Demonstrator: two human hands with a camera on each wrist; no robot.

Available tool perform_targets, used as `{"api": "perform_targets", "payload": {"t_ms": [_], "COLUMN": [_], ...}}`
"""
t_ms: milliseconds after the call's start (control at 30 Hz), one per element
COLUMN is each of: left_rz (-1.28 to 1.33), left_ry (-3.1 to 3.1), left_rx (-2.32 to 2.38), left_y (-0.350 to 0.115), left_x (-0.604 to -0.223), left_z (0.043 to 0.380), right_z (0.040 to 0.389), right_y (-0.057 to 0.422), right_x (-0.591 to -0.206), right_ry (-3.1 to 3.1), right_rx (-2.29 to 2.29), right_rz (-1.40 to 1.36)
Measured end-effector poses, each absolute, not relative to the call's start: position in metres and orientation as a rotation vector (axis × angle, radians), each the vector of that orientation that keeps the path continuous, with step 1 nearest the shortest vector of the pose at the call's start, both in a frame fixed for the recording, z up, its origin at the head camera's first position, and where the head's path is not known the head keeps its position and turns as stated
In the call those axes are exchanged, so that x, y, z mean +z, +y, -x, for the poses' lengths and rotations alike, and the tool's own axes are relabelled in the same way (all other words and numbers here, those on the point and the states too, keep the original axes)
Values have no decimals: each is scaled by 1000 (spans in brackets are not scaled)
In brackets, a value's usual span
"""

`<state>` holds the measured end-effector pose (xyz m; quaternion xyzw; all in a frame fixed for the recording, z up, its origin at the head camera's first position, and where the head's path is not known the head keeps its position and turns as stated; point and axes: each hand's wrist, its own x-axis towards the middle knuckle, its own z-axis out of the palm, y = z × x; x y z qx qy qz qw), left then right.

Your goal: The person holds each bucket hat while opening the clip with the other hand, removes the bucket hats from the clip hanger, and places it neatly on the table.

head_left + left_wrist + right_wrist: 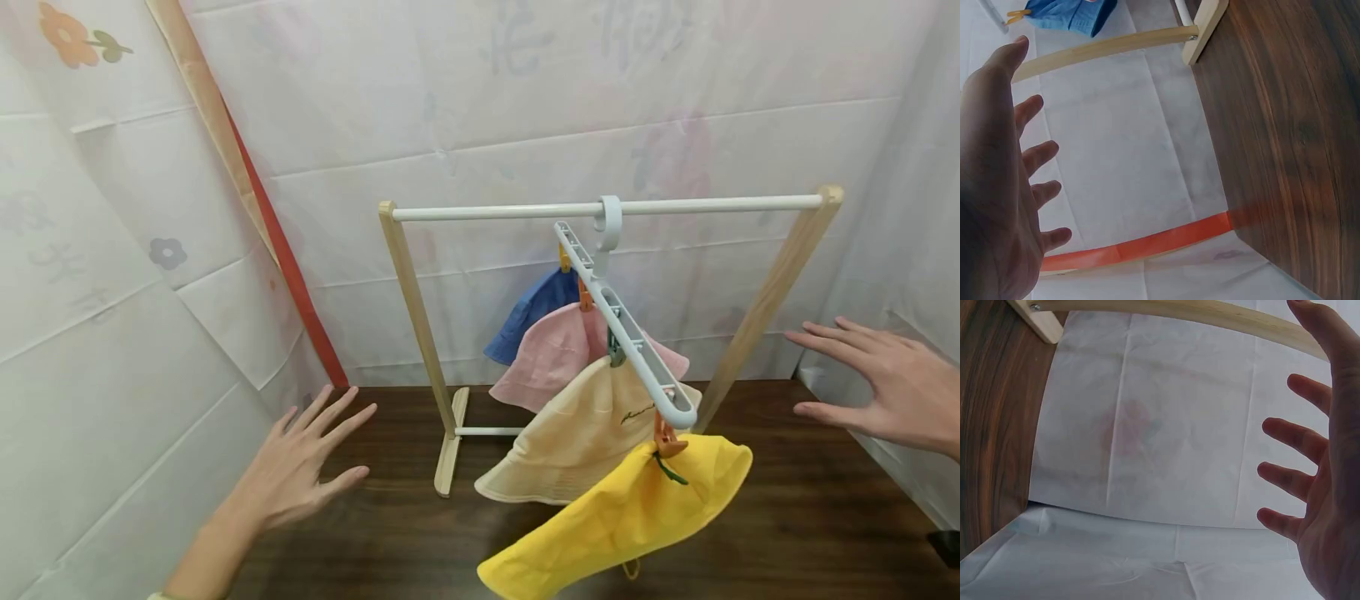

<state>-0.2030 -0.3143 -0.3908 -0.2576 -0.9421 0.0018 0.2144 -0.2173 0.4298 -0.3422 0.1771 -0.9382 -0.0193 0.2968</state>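
A pale grey-blue clip hanger (633, 337) hooks over the white bar of a small wooden rack, its long arm pointing toward me. Clothespins hold a row of bucket hats on it: blue (534, 312), pink (551, 354), cream (577, 433) and, nearest, yellow (622, 517). An orange clothespin (667, 437) grips the yellow hat's crown. My left hand (303, 462) is spread in the air left of the rack, holding nothing. On the far right, my right hand (888, 379) is likewise spread, apart from rack and hats. The left wrist view shows the blue hat (1072, 15) beyond the thumb.
The rack has wooden posts (416, 312) and feet, standing on a dark wood-grain table (360, 533). White printed sheets (337, 100) surround it at the back and sides. A red strip (281, 250) runs down the back left. Something black (945, 547) lies at the right edge.
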Motion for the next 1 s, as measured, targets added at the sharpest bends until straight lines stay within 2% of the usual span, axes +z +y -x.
{"api": "perform_targets", "payload": {"t_ms": [1000], "left_rz": [819], "left_ry": [-2520], "left_rx": [-186], "left_y": [-283], "left_x": [-394], "left_z": [207], "right_z": [204], "right_y": [411], "right_x": [-351], "right_ry": [-2388], "right_rx": [458], "right_rz": [-553]}}
